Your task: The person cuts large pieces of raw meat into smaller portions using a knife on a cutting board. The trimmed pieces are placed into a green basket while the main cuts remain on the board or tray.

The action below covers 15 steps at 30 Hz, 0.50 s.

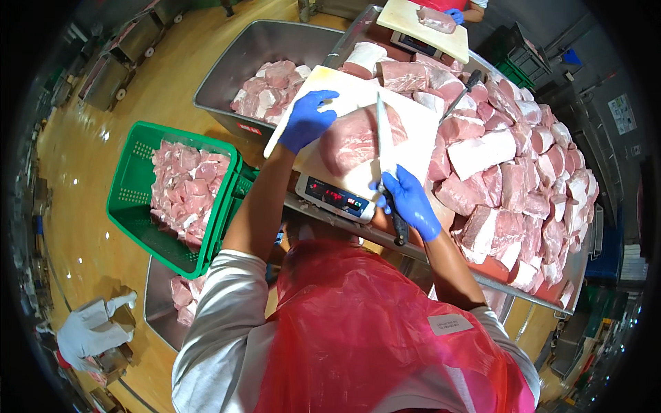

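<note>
Blue gloves cover both of the person's hands. The left hand (303, 127) has its fingers loosely curved, thumb apart, gripping nothing; it sits at the left side of a large, rounded pink slab of meat (350, 146), though whether the fingertips press on it cannot be told. On the right hand (413, 203), the fingers close around the black handle of a long, straight-bladed steel knife (383, 134), whose blade lies over the slab's right part, tip pointing away. The slab rests on a white cutting board (421, 131), beside pale-fatted pink meat blocks (523, 172) heaped on the counter (494, 273).
</note>
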Available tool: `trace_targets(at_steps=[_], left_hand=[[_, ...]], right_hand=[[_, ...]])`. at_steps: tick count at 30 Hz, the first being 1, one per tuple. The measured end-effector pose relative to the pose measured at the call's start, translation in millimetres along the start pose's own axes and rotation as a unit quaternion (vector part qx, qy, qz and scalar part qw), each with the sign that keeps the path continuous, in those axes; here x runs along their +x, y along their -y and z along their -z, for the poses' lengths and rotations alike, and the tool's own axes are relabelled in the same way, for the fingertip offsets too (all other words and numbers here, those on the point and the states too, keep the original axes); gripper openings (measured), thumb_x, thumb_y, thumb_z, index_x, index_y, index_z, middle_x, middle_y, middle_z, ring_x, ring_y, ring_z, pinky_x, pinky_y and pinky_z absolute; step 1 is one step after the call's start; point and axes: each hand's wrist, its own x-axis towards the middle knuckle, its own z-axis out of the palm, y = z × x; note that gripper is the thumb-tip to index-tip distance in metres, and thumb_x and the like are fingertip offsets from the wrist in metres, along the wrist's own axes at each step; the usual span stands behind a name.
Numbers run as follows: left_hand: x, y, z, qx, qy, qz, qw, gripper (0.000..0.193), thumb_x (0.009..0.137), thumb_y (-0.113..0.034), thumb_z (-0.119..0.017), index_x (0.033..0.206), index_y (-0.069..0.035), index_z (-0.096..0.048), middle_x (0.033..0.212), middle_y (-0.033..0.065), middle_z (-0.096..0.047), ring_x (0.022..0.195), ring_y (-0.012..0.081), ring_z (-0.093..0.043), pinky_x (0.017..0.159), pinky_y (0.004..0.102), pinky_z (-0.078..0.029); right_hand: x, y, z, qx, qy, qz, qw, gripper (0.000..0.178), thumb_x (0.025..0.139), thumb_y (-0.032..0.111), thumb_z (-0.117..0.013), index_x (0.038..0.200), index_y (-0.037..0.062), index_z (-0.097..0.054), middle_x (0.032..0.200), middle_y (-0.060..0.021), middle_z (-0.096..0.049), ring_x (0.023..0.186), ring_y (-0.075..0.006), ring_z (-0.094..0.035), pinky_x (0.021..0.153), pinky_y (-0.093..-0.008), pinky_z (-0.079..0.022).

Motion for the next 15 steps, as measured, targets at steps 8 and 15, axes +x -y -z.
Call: trace_targets(at_steps=[8, 15], left_hand=[[-100.9, -90.9, -31.8, 0.047, -0.157, 0.217, 0.962, 0.041, 0.072, -0.015, -0.083, 0.105, 0.0, -0.063, 0.097, 0.0129, -0.068, 0.082, 0.0214, -0.068, 0.075, 0.0353, -0.055], [-103.9, -76.3, -44.4, -0.018, -0.206, 0.226, 0.952, 0.03, 0.07, -0.013, -0.083, 0.082, -0.004, -0.057, 0.067, 0.004, -0.059, 0.062, 0.0159, -0.059, 0.064, 0.0334, -0.052]], right_hand=[[-51.4, -20.1, -19.0, -0.451, -0.024, 0.088, 0.888, 0.049, 0.094, 0.002, -0.05, 0.139, 0.0052, -0.03, 0.088, -0.0293, -0.064, 0.076, -0.0499, -0.064, 0.063, -0.0553, -0.05], [-0.8, 13.4, -70.8, -0.52, 0.011, 0.123, 0.845, 0.089, 0.09, 0.0, -0.049, 0.162, 0.0202, -0.001, 0.108, -0.0315, -0.061, 0.083, -0.0469, -0.067, 0.073, -0.0549, -0.053]])
